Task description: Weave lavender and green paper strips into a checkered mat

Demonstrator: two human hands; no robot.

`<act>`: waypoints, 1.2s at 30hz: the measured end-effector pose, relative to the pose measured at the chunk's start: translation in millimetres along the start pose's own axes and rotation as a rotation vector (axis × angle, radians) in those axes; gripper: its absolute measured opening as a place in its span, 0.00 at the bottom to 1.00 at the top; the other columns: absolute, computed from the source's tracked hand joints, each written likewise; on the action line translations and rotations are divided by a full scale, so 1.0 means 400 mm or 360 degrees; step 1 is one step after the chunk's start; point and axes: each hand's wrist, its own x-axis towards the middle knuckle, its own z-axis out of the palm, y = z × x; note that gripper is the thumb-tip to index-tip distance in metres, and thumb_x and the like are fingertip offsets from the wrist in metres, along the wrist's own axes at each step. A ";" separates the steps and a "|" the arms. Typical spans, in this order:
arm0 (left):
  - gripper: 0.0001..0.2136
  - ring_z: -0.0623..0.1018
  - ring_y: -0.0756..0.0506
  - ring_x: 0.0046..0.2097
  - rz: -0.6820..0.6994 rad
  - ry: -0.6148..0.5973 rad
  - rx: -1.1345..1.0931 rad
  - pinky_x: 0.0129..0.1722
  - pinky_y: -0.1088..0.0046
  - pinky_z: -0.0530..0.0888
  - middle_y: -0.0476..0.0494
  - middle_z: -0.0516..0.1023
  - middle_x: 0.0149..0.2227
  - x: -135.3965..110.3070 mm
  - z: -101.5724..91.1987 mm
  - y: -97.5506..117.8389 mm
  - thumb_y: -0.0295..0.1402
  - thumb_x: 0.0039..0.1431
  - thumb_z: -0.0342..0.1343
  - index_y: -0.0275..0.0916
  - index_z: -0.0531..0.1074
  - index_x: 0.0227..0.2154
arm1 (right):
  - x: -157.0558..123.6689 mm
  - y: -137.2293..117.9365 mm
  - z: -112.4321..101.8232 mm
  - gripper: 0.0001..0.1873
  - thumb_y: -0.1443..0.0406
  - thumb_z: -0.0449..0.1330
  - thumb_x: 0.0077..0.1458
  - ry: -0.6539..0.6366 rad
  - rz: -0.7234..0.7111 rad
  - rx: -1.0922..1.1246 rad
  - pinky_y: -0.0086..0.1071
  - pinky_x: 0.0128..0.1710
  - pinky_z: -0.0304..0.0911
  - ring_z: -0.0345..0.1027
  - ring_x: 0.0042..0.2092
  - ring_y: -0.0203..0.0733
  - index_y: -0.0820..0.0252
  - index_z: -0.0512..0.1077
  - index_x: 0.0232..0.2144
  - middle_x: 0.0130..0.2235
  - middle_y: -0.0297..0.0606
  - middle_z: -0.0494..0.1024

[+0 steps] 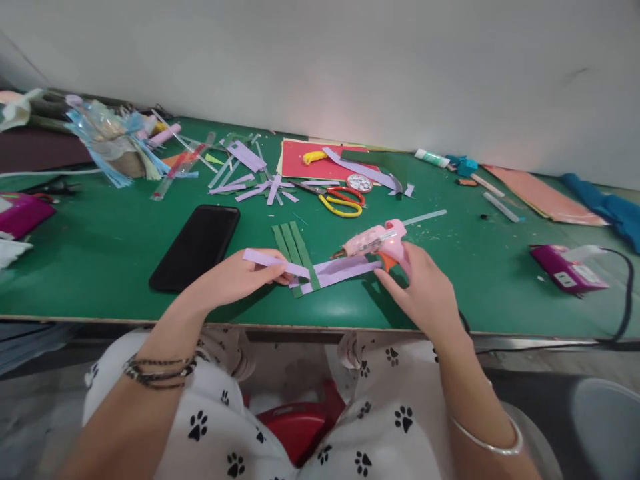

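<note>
My left hand pinches a lilac paper strip and holds it just above the green table. Under its far end lie three dark green paper strips side by side, crossed by more lilac strips. My right hand grips a pink hot glue gun by its orange trigger. The nozzle points left, toward the strips, with a glue stick poking out at the back.
A black phone lies left of the strips. Red-and-yellow scissors, red card and loose paper scraps sit further back. A magenta box with a black cable is at right, a cellophane bundle at far left.
</note>
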 end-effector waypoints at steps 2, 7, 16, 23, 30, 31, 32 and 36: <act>0.13 0.78 0.45 0.39 -0.0013 -0.0004 -0.0035 0.41 0.71 0.73 0.49 0.80 0.33 0.000 -0.001 0.001 0.44 0.52 0.46 0.42 0.71 0.27 | -0.005 -0.016 0.006 0.24 0.50 0.47 0.55 -0.0058 -0.0075 -0.0041 0.32 0.24 0.58 0.68 0.36 0.46 0.62 0.65 0.43 0.39 0.46 0.74; 0.14 0.77 0.45 0.42 -0.0042 -0.0007 -0.0118 0.42 0.72 0.73 0.48 0.80 0.35 0.002 -0.003 -0.009 0.44 0.52 0.47 0.41 0.72 0.28 | -0.013 -0.035 0.012 0.22 0.52 0.45 0.57 -0.0074 -0.0158 -0.0117 0.30 0.22 0.56 0.67 0.34 0.44 0.61 0.64 0.44 0.37 0.45 0.73; 0.11 0.77 0.49 0.41 -0.0096 -0.0036 -0.0192 0.42 0.76 0.72 0.49 0.80 0.35 -0.001 -0.003 0.005 0.37 0.57 0.45 0.39 0.71 0.30 | -0.013 -0.033 0.015 0.21 0.53 0.45 0.59 -0.0120 -0.0208 -0.0193 0.29 0.21 0.55 0.66 0.34 0.43 0.60 0.64 0.45 0.35 0.44 0.72; 0.11 0.77 0.49 0.38 -0.0089 -0.0044 -0.0108 0.40 0.76 0.71 0.48 0.80 0.34 0.001 -0.005 0.014 0.36 0.57 0.45 0.38 0.70 0.29 | -0.013 -0.029 0.016 0.19 0.57 0.45 0.60 -0.0105 -0.0260 -0.0190 0.30 0.23 0.57 0.66 0.35 0.43 0.62 0.64 0.46 0.35 0.44 0.72; 0.11 0.77 0.49 0.39 -0.0102 -0.0055 -0.0051 0.40 0.76 0.71 0.47 0.80 0.35 -0.001 -0.006 0.014 0.37 0.57 0.45 0.38 0.70 0.31 | -0.010 -0.022 0.011 0.18 0.57 0.44 0.60 -0.0136 -0.0213 -0.0214 0.30 0.22 0.56 0.66 0.35 0.43 0.60 0.64 0.46 0.36 0.44 0.72; 0.11 0.77 0.49 0.39 -0.0103 -0.0052 -0.0045 0.40 0.76 0.71 0.47 0.80 0.35 -0.001 -0.006 0.014 0.37 0.57 0.45 0.38 0.70 0.30 | -0.010 -0.019 0.011 0.18 0.57 0.44 0.60 -0.0136 -0.0206 -0.0217 0.30 0.22 0.56 0.66 0.35 0.43 0.60 0.64 0.46 0.36 0.44 0.72; 0.11 0.77 0.49 0.39 -0.0101 -0.0051 -0.0041 0.39 0.76 0.71 0.47 0.80 0.34 -0.001 -0.006 0.015 0.37 0.57 0.45 0.38 0.70 0.30 | -0.010 -0.016 0.010 0.18 0.57 0.44 0.60 -0.0131 -0.0196 -0.0221 0.30 0.22 0.56 0.66 0.35 0.43 0.60 0.64 0.46 0.36 0.44 0.72; 0.11 0.77 0.49 0.39 -0.0104 -0.0052 -0.0045 0.39 0.76 0.71 0.47 0.80 0.34 0.001 -0.006 0.017 0.37 0.57 0.45 0.38 0.69 0.29 | -0.008 -0.002 0.004 0.18 0.57 0.43 0.60 -0.0096 -0.0156 -0.0240 0.30 0.22 0.55 0.66 0.35 0.43 0.59 0.64 0.46 0.36 0.44 0.72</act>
